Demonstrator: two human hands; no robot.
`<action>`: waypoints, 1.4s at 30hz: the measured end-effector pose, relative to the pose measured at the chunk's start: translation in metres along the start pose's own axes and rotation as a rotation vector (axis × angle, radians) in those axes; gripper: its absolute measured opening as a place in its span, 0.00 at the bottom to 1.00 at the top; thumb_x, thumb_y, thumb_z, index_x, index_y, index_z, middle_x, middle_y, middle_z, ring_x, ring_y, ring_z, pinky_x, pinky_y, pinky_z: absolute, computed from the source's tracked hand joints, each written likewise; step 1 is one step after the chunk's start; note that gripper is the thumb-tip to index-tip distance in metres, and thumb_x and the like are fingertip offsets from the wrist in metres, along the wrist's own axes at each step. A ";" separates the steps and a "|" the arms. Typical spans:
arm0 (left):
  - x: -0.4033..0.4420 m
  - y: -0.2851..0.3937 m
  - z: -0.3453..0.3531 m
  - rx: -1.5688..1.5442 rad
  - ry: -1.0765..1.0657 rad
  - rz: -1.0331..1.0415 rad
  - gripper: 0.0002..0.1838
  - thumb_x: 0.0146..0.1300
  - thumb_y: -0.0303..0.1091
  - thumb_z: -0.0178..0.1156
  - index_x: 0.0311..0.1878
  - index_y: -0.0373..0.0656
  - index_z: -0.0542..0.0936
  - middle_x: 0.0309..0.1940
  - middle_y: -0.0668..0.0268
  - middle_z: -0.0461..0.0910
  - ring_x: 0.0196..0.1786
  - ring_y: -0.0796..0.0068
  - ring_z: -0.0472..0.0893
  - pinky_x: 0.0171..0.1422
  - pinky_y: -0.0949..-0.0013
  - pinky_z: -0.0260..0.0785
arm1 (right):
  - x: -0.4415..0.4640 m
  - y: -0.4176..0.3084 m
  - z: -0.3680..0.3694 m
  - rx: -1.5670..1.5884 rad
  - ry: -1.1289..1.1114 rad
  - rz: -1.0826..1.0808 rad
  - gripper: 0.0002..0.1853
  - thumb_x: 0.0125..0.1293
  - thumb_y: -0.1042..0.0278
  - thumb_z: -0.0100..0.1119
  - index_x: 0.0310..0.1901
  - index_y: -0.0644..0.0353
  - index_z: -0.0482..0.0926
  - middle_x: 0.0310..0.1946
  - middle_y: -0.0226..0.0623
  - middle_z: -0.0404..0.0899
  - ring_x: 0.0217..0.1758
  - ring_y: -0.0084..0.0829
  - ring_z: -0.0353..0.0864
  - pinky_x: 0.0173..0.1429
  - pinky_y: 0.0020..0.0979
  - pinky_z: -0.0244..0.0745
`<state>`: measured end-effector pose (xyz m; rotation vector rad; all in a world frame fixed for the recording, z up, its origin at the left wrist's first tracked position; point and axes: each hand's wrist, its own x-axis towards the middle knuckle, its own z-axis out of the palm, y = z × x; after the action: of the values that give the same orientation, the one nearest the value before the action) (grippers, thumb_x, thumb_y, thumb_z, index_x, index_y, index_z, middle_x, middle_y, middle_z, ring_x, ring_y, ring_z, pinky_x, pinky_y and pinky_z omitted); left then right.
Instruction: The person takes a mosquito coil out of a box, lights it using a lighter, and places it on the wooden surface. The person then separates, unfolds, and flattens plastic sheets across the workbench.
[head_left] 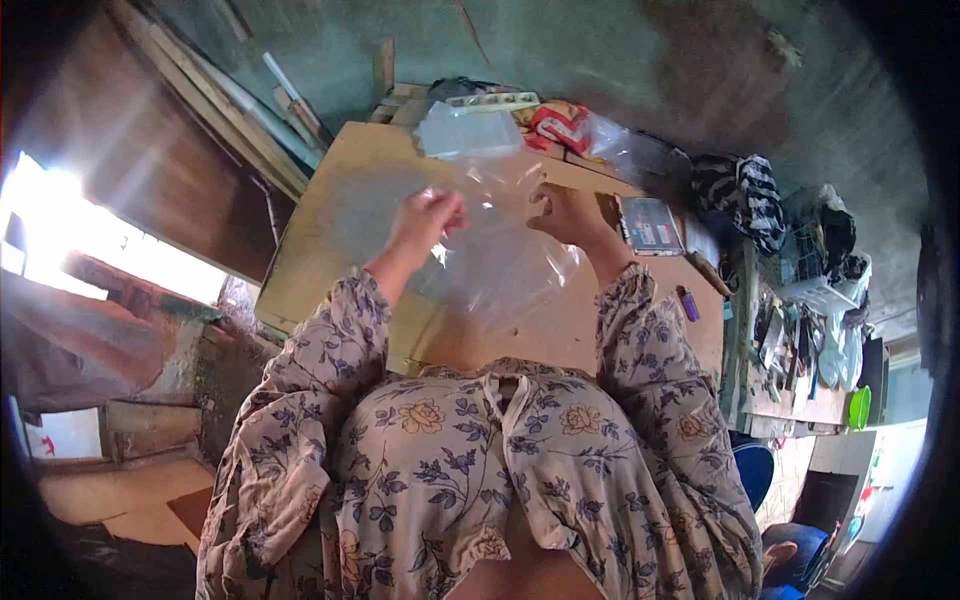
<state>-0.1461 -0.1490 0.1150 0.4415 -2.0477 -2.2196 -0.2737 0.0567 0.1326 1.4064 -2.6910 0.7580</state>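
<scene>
Grips clear plastic [500,245] in closed left hand [427,226]; curls right hand [572,214] at its other side, cannot tell whether pinching. Holds it over the table [560,335], near a purple lighter [688,304], red packet [562,126] beyond.

I am wearing the single camera on my head; it is looking forward and steeply down over my flowered shirt [450,450], watching my left hand [422,228] and right hand [572,214] closely, its wide lens curving the table [560,340] and wall [640,60].
</scene>
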 end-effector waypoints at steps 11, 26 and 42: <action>0.022 -0.074 -0.143 -0.147 0.602 -0.289 0.07 0.55 0.37 0.55 0.34 0.47 0.72 0.28 0.72 0.74 0.26 0.79 0.75 0.26 0.80 0.64 | 0.026 0.027 0.084 0.458 0.077 0.248 0.11 0.45 0.77 0.57 0.35 0.63 0.74 0.28 0.40 0.76 0.34 0.28 0.75 0.37 0.26 0.69; 0.048 -0.155 -0.176 0.720 0.991 0.106 0.06 0.50 0.32 0.54 0.29 0.40 0.73 0.22 0.61 0.76 0.27 0.68 0.76 0.32 0.67 0.66 | -0.030 0.095 0.121 -0.156 -0.037 -0.187 0.09 0.53 0.72 0.49 0.37 0.60 0.75 0.43 0.38 0.73 0.46 0.35 0.71 0.49 0.29 0.67; 0.058 -0.216 -0.210 0.442 1.144 0.212 0.16 0.45 0.26 0.57 0.41 0.41 0.71 0.32 0.61 0.74 0.35 0.69 0.75 0.36 0.69 0.68 | 0.035 0.007 0.150 -0.085 -0.406 0.055 0.35 0.50 0.48 0.54 0.59 0.53 0.58 0.62 0.45 0.49 0.63 0.44 0.50 0.63 0.42 0.50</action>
<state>-0.1166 -0.3452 -0.1194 1.1177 -1.7036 -0.9196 -0.2693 -0.0305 0.0054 1.6246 -3.0222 0.3862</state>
